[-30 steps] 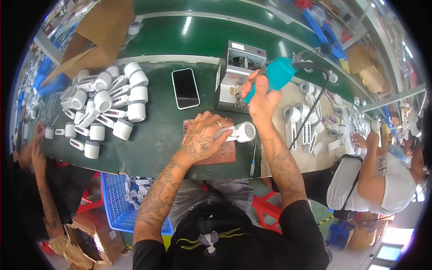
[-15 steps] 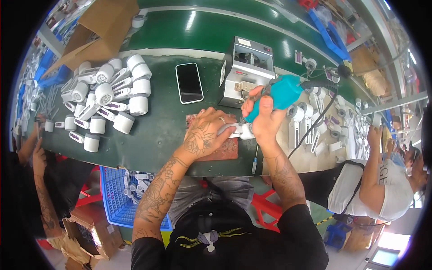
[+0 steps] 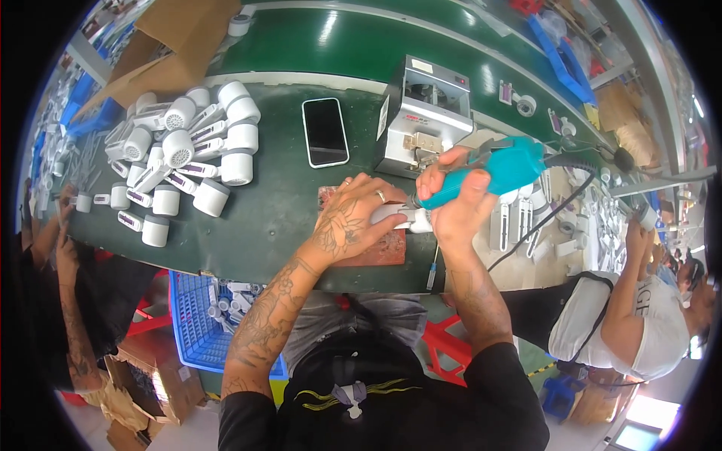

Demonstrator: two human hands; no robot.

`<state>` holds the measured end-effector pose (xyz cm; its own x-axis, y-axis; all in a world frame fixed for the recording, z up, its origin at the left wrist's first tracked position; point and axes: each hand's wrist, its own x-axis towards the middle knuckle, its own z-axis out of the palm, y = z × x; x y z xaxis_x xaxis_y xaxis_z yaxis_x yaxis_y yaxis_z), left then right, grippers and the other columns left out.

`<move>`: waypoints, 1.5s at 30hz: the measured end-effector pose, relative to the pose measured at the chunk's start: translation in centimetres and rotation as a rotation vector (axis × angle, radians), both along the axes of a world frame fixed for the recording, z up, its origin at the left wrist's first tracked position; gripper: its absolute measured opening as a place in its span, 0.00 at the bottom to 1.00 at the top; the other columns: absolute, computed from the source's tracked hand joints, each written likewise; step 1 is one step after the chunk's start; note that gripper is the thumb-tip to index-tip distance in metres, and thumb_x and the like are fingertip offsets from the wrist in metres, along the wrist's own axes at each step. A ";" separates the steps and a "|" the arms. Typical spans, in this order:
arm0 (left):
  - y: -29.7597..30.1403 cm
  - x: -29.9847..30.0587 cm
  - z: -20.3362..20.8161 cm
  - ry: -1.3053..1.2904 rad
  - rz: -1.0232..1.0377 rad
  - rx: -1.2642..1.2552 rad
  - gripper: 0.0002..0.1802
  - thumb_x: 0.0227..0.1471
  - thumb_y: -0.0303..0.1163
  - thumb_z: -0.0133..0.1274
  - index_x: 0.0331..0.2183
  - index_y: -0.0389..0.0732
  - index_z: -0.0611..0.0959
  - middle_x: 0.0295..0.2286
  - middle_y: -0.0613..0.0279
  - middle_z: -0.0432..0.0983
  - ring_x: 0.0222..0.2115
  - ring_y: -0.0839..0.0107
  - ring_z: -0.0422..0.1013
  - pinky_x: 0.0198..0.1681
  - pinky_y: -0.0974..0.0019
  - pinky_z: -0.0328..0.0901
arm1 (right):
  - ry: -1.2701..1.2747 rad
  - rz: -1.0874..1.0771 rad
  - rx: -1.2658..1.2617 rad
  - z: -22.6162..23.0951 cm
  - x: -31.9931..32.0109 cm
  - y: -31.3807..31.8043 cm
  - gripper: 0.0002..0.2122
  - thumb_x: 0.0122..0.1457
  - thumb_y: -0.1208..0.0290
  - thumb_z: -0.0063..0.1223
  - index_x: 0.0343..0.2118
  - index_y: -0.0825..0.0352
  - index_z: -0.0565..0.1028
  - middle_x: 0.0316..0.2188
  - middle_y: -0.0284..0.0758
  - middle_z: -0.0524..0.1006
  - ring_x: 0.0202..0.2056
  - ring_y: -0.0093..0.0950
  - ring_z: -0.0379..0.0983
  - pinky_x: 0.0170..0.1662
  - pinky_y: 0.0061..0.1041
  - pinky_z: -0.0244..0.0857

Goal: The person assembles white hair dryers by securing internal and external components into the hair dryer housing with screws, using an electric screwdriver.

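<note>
My left hand point(image 3: 347, 222) is closed on a white plastic hair-dryer-shaped unit point(image 3: 414, 218), pressing it down over a reddish mat point(image 3: 376, 254). Part of the unit is hidden under the fingers. My right hand point(image 3: 464, 212) grips a teal electric screwdriver point(image 3: 496, 173), its body leaning to the right and its nose end close to the unit. Whether the bit touches the unit I cannot tell. A small hand screwdriver point(image 3: 432, 272) with a blue handle lies right of the mat, below my right hand.
A heap of white units point(image 3: 180, 146) covers the left of the bench. A phone point(image 3: 326, 131) and a grey metal machine point(image 3: 429, 113) stand beyond my hands. More white parts point(image 3: 519, 218) lie right, past the driver's cable. Below sits a blue basket point(image 3: 199, 323); co-workers flank me.
The electric screwdriver and my right hand have shifted right, and its body leans lower. My left hand still holds the white unit on the mat. The whole view has shifted slightly.
</note>
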<state>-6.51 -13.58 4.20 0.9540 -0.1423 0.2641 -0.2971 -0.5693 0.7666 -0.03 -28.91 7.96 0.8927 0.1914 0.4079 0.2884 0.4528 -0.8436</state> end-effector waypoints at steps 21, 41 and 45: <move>0.3 -0.2 -0.8 -0.135 0.042 -0.187 0.05 0.46 0.27 0.63 0.30 0.41 0.86 0.33 0.63 0.81 0.38 0.61 0.73 0.47 0.59 0.66 | -0.055 0.001 -0.024 0.2 -1.0 0.7 0.32 0.59 0.39 0.54 0.38 0.74 0.69 0.18 0.34 0.70 0.21 0.26 0.69 0.25 0.26 0.65; -0.1 -0.4 -0.9 -0.083 0.018 0.069 0.13 0.52 0.38 0.59 0.39 0.43 0.83 0.38 0.62 0.77 0.41 0.57 0.72 0.50 0.52 0.63 | -0.056 -0.080 -0.255 0.6 0.1 -0.3 0.28 0.64 0.44 0.50 0.40 0.73 0.69 0.20 0.34 0.69 0.22 0.26 0.68 0.27 0.27 0.65; -0.2 -0.4 -0.7 -0.070 0.004 0.071 0.13 0.53 0.38 0.58 0.39 0.43 0.83 0.37 0.61 0.77 0.40 0.57 0.72 0.50 0.51 0.63 | -0.055 -0.087 -0.233 0.0 0.2 -0.1 0.27 0.64 0.45 0.50 0.39 0.74 0.69 0.20 0.34 0.69 0.22 0.26 0.67 0.26 0.27 0.65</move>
